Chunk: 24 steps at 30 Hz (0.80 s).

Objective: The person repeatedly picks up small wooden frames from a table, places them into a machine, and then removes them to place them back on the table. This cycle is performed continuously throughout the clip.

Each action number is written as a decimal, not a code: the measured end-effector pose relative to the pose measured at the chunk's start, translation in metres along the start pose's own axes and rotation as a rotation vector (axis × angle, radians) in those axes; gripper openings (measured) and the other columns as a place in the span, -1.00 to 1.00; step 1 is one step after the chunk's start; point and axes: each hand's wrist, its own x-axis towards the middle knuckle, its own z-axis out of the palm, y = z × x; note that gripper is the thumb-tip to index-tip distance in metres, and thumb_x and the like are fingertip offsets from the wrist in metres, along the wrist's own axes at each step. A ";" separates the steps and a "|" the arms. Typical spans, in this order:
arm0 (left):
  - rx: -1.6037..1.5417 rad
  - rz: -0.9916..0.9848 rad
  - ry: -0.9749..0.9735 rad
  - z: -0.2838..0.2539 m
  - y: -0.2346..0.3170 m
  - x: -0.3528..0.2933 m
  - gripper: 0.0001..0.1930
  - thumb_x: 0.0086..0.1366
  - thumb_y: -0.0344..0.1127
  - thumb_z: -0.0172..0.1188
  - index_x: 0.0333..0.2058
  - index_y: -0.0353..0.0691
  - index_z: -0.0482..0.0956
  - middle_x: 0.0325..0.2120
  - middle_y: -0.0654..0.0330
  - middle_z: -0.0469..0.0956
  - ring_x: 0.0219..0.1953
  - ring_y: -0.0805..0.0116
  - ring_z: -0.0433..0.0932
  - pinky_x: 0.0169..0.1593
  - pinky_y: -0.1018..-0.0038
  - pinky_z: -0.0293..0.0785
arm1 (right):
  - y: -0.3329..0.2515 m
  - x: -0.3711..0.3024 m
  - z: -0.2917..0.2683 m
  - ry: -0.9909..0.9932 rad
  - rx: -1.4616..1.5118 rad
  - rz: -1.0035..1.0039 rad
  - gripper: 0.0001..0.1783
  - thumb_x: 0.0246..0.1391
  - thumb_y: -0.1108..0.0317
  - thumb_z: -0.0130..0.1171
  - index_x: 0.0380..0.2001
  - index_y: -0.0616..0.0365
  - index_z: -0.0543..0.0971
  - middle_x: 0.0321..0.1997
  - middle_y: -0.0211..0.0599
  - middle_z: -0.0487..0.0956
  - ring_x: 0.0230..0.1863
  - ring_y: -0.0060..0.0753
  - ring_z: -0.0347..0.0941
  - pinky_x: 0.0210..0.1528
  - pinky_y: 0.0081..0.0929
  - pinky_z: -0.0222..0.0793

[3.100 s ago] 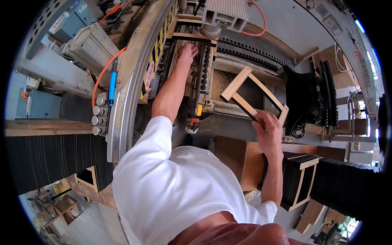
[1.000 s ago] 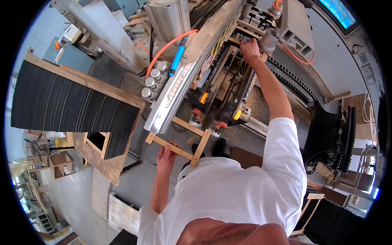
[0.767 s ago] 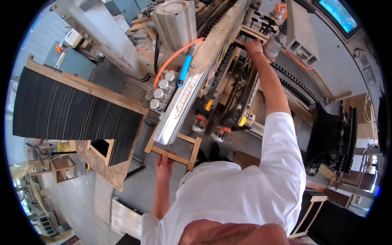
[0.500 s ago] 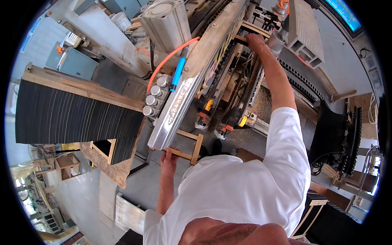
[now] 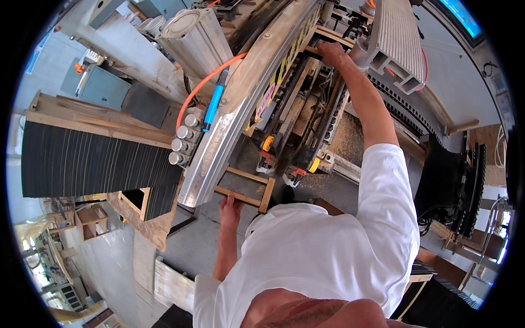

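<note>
My left hand (image 5: 230, 211) is closed on the near rail of a narrow wooden frame (image 5: 267, 195), whose other end runs out of sight beneath the machine's metal beam. With the arm stretched far forward, my right hand (image 5: 331, 53) is closed on the bar of another wooden frame (image 5: 334, 37) at the machine's far end. The fingertips of that hand are partly hidden. Between the two hands lie the machine's rails (image 5: 298, 104), with yellow and red fittings at their near ends. The long metal beam (image 5: 210, 158) slants above the left-hand frame.
A stack of black-sided frames (image 5: 93, 158) stands on a board at left. Round metal knobs (image 5: 185, 132), a blue tube (image 5: 215, 101) and an orange hose (image 5: 197, 93) sit beside the beam. A ribbed metal block (image 5: 396, 44) hangs at right; sawdust covers the machine bed.
The machine and stack have shifted left and slightly down in view. Both hands keep their hold; the right hand appears slightly farther left, and the left-hand frame sits a little higher.
</note>
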 end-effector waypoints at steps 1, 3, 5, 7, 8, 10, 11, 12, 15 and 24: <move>-0.005 0.015 -0.003 0.001 -0.003 0.002 -0.74 0.39 -0.18 0.09 -0.07 -0.19 0.45 -0.16 0.17 0.56 -0.10 0.28 0.56 -0.07 0.36 0.49 | 0.000 0.001 -0.003 -0.004 -0.006 -0.002 -0.68 -0.12 0.53 0.13 -0.19 0.17 0.52 -0.18 -0.05 0.61 -0.08 0.03 0.54 -0.08 -0.11 0.48; -0.017 0.032 0.004 0.004 -0.007 0.001 -0.74 0.39 -0.17 0.09 -0.08 -0.19 0.45 -0.16 0.17 0.56 -0.10 0.28 0.57 -0.08 0.37 0.49 | 0.005 0.001 -0.001 -0.020 -0.016 -0.011 -0.70 -0.12 0.52 0.15 -0.21 0.17 0.53 -0.17 -0.06 0.61 -0.08 0.03 0.55 -0.08 -0.11 0.48; -0.035 0.052 0.024 0.006 -0.012 -0.003 -0.73 0.38 -0.16 0.10 -0.08 -0.20 0.44 -0.15 0.17 0.56 -0.11 0.29 0.57 -0.09 0.39 0.49 | 0.008 0.003 0.001 -0.051 0.009 -0.005 -0.72 -0.14 0.52 0.18 -0.25 0.15 0.56 -0.16 -0.04 0.60 -0.09 0.02 0.55 -0.10 -0.11 0.49; -0.030 0.055 0.050 -0.001 -0.018 -0.008 -0.72 0.38 -0.16 0.10 -0.06 -0.21 0.44 -0.14 0.16 0.56 -0.10 0.30 0.56 -0.09 0.41 0.49 | 0.008 0.005 -0.002 -0.018 0.039 -0.037 -0.74 -0.14 0.51 0.20 -0.28 0.14 0.55 -0.18 -0.04 0.60 -0.09 0.03 0.54 -0.12 -0.09 0.49; -0.031 0.059 0.069 -0.004 -0.021 -0.012 -0.71 0.38 -0.16 0.10 -0.06 -0.21 0.44 -0.13 0.16 0.56 -0.10 0.30 0.56 -0.09 0.42 0.49 | 0.006 0.002 -0.003 0.021 0.068 -0.055 -0.75 -0.15 0.49 0.20 -0.29 0.13 0.54 -0.19 -0.04 0.60 -0.09 0.03 0.54 -0.13 -0.08 0.48; -0.036 0.069 0.104 -0.003 -0.022 -0.016 -0.69 0.38 -0.16 0.10 -0.04 -0.23 0.43 -0.13 0.15 0.56 -0.10 0.32 0.56 -0.10 0.43 0.49 | 0.013 -0.002 -0.003 0.003 0.067 -0.049 -0.77 -0.13 0.46 0.19 -0.31 0.12 0.52 -0.20 -0.06 0.60 -0.09 0.04 0.53 -0.12 -0.06 0.47; -0.050 0.080 0.137 -0.003 -0.023 -0.020 -0.68 0.37 -0.16 0.11 -0.04 -0.23 0.43 -0.12 0.15 0.56 -0.10 0.32 0.56 -0.10 0.43 0.49 | 0.011 0.000 -0.002 0.002 0.051 -0.034 -0.73 -0.08 0.45 0.17 -0.22 0.05 0.55 -0.14 -0.11 0.60 -0.05 0.01 0.52 -0.08 -0.09 0.47; -0.058 0.100 0.162 -0.004 -0.024 -0.023 -0.68 0.38 -0.16 0.10 -0.03 -0.25 0.42 -0.13 0.14 0.56 -0.10 0.31 0.56 -0.11 0.42 0.50 | 0.010 0.002 0.000 0.000 0.037 -0.019 -0.68 -0.02 0.45 0.14 -0.14 -0.02 0.58 -0.09 -0.16 0.60 -0.01 -0.02 0.52 -0.05 -0.11 0.47; -0.098 0.158 0.243 -0.010 -0.024 -0.034 -0.68 0.40 -0.19 0.07 -0.01 -0.28 0.41 -0.13 0.14 0.56 -0.10 0.31 0.56 -0.13 0.41 0.51 | 0.005 0.010 0.007 -0.003 -0.010 -0.061 -0.83 0.03 0.38 0.12 -0.26 0.09 0.55 -0.15 -0.07 0.61 -0.07 0.05 0.53 -0.09 -0.06 0.47; 0.014 0.201 0.438 -0.035 -0.013 -0.051 -0.66 0.40 -0.14 0.05 -0.02 -0.26 0.45 -0.14 0.18 0.57 -0.10 0.37 0.55 -0.07 0.41 0.47 | 0.006 0.021 0.005 -0.099 -0.153 -0.097 -0.59 -0.13 0.29 0.33 -0.15 0.06 0.51 -0.17 -0.09 0.63 -0.09 0.04 0.56 -0.13 -0.05 0.50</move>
